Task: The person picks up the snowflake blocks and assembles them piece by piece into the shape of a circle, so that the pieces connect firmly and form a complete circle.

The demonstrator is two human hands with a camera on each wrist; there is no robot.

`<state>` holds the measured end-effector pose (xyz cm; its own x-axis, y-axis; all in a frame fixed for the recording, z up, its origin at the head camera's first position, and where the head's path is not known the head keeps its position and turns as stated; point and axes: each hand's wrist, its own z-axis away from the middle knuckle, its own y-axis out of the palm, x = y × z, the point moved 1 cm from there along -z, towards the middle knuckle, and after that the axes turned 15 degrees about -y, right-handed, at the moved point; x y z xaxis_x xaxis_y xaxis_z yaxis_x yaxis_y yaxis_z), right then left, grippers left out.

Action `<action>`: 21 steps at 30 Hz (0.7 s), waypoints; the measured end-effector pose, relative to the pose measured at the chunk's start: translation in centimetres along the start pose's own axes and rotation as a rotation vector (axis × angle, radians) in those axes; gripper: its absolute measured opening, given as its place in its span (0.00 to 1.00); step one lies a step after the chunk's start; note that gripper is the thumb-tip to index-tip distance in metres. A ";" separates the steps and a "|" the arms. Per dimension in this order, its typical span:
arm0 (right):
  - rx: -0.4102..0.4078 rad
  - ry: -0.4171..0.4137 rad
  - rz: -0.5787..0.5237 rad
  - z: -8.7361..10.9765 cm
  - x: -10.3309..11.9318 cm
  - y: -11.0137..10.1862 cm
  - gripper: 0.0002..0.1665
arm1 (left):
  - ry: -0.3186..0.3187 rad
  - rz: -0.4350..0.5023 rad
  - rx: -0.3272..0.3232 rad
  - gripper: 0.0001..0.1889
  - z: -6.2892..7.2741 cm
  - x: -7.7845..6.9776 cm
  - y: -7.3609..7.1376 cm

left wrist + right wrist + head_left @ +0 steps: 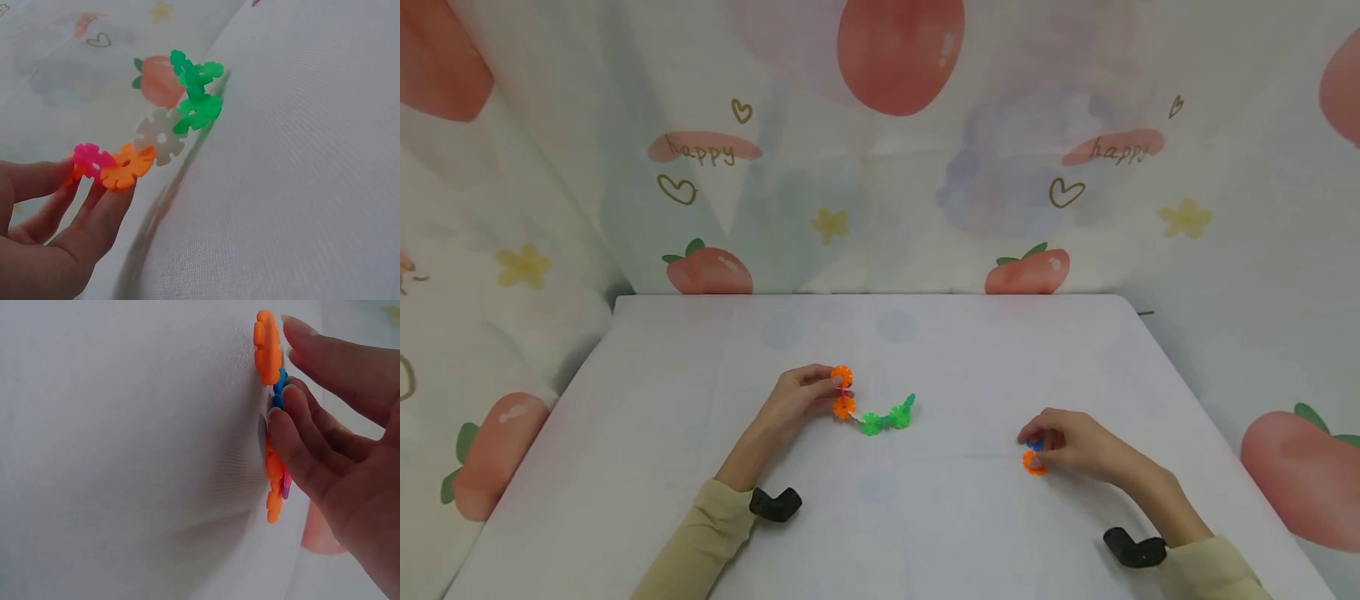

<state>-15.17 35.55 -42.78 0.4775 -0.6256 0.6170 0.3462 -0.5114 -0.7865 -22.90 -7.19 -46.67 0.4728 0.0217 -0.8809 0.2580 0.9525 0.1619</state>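
My left hand [797, 396] pinches the end of a linked chain of plastic snowflake discs [127, 165]. From the hand outward, the chain runs orange, pink, orange, white and then several green discs; it curves toward the right. To the right of the chain, near the tabletop, my right hand [1075, 446] has its thumb and curled fingers on an orange snowflake disc [267, 347] and a blue snowflake disc [280, 390]. Further orange discs [274, 503] and bits of pink and purple show past those fingertips; the hand partly hides them.
A white cloth covers the table [955, 517]. Behind it and at both sides hangs a printed curtain [880, 183] with fruit, hearts and flowers. A black curved piece sits at the left wrist [775, 505], and a similar one at the right wrist [1135, 550].
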 end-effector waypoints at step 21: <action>-0.053 -0.059 0.021 -2.8 0.9 1.5 0.08 | -0.005 0.013 -0.001 0.18 0.2 -0.1 -0.1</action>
<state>-16.55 32.58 -43.32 0.5313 -0.6015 0.5966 0.2935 -0.5299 -0.7957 -22.78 -7.32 -46.45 0.4803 0.0321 -0.8765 0.2513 0.9524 0.1726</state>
